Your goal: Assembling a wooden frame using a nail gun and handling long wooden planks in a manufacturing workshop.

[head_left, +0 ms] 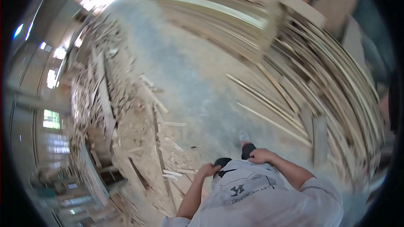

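I wear a light grey shirt point(256, 197) with dark print, and dark trousers point(249, 150) show just past its lower edge. My left hand point(208, 170) is closed at the left side of the shirt's hem, its fingers pinching cloth beside the dark fabric. On the other side, my right hand point(261, 155) curls its fingers over the hem near the trouser leg. Neither hand carries a tool or a piece of wood. One foot point(243, 136) is stretched forward on the floor. Motion blur softens the fingers' detail.
A dusty floor path point(176, 75) runs away from me. Along the left lies a heap of wood scraps point(122, 96), with loose offcuts point(174, 145) near my feet. Long boards are stacked point(332, 84) on the right, and thin strips point(269, 101) lie on the floor beside them.
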### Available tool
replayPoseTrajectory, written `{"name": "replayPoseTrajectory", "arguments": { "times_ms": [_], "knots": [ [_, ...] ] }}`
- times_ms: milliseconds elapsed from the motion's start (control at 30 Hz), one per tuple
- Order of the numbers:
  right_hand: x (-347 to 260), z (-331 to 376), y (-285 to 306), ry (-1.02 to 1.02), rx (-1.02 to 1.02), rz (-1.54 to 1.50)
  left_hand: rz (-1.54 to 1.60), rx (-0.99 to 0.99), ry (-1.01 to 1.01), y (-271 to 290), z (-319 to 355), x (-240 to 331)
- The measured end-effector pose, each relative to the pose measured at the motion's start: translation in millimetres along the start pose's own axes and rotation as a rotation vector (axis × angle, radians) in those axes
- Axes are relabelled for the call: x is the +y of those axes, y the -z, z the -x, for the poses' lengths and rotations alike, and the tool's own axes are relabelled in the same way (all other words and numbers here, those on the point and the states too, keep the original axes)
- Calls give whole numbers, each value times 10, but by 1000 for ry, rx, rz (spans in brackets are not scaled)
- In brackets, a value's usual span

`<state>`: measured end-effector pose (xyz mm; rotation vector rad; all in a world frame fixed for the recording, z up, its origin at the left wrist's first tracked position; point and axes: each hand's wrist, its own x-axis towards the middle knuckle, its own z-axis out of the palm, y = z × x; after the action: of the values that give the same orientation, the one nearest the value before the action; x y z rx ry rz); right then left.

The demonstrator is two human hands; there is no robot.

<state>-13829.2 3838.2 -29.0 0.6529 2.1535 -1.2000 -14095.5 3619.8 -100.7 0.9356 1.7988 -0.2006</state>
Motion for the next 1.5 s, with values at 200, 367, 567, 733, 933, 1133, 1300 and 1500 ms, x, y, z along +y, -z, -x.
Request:
{"name": "replayPoseTrajectory", "arguments": {
  "times_ms": [200,367,567,733,933,1133,1300,1500],
  "knots": [
    [-614,-1707,1519,82,-248,90,547,305,158,1152,-178,-552],
    [-1062,-3439,2545,-46,-170,134,518,298,-28,3211,-766,-1225],
    [-1834,-4976,4224,-128,334,-138,370,103,-285,5693,-1690,-1999],
    [-2338,-6143,5325,-138,234,-485,376,23,-307,6864,-2584,-2696],
    [-3465,-8082,7163,-121,125,-213,674,111,-65,8700,-3549,-3064],
    [-4202,-9507,9118,124,-261,94,790,226,58,10993,-4082,-3193],
    [-4683,-10703,10116,102,-399,322,963,386,62,12569,-4674,-3358],
    [-5104,-12311,11205,-9,-389,267,868,384,-85,14646,-5910,-4213]
  ]
}}
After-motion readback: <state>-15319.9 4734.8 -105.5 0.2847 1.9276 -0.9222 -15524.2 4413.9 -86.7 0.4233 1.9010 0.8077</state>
